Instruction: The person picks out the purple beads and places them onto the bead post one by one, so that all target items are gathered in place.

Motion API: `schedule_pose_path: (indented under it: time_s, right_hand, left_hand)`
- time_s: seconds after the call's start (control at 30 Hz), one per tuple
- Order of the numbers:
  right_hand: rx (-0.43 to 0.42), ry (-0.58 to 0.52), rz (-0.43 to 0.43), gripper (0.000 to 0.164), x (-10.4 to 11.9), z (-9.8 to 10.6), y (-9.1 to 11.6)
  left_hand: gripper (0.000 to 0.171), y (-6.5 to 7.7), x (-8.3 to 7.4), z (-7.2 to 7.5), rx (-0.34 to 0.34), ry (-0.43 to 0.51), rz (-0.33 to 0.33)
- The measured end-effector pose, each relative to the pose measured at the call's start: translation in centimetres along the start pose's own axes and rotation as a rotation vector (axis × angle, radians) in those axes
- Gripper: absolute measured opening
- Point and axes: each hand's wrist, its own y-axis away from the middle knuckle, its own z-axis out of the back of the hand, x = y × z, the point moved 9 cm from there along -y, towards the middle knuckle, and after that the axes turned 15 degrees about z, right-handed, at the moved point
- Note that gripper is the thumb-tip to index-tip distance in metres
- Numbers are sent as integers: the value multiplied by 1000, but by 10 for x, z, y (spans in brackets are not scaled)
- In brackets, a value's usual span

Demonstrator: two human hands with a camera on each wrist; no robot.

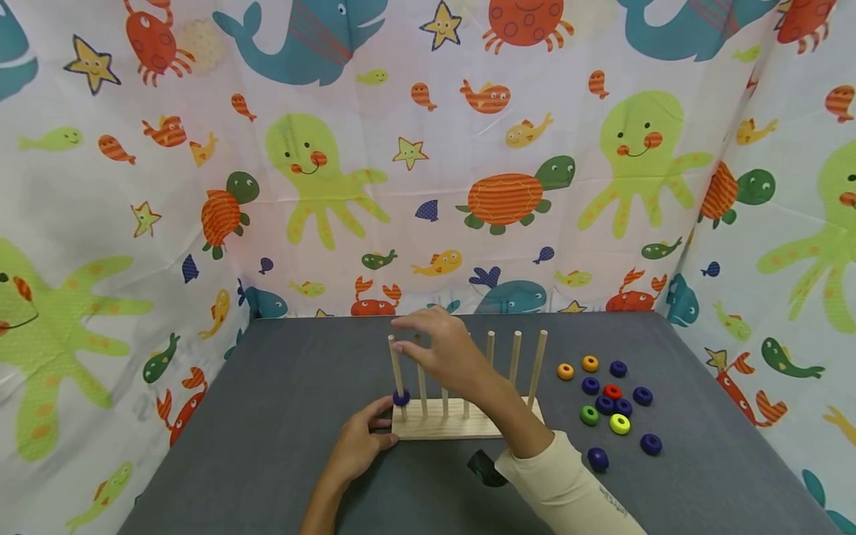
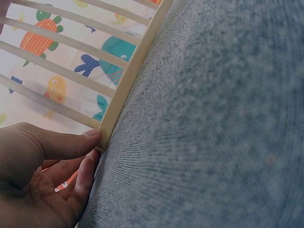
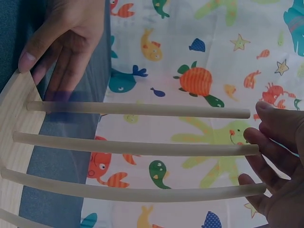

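A wooden peg stand (image 1: 435, 428) with several upright pegs sits on the grey table. My left hand (image 1: 360, 440) grips its left end, and the thumb (image 2: 78, 143) presses at the base's corner in the left wrist view. Around the leftmost peg (image 1: 396, 364), low and a little above the base, is a dark blue bead (image 1: 401, 398); the right wrist view shows it only as a purple blur. Beside the tops of the left pegs, my right hand (image 1: 441, 353) holds nothing, its thumb and fingers parted. The right forearm hides part of the stand.
Right of the stand lie loose beads: several blue ones (image 1: 651, 444), two orange ones (image 1: 590, 363), a red one (image 1: 611, 391), a green one (image 1: 589, 415) and a yellow one (image 1: 620, 424). A patterned cloth (image 1: 428, 186) with sea animals hangs behind the table and along its sides.
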Motion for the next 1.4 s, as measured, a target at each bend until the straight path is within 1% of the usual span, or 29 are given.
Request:
schedule_pose_path:
  time_s: [0.17,0.4,0.6,0.87,1.1,1.33,1.4]
  right_hand:
    - [-50,18,37,35,4,12,3]
    - [-135,21,66,34,8,35,12]
    - [-209,14,33,33,2,54,27]
    - [-267,-6,4,35,-6,78,52]
    - [-305,25,-24,33,-14,94,77]
    - [-323,45,-87,32,-20,105,100]
    - [-333,47,-91,33,-21,108,107]
  left_hand:
    - [66,0,-1,0,-3,13,-1]
    - [65,0,-2,0,-14,-1,1]
    - [66,1,-1,1,-17,0,13]
    - [66,0,0,0,-17,2,24]
    - [66,-1,0,1,-31,-7,30]
    - [65,1,1,1,-24,0,29]
    - [66,1,1,0,-22,1,29]
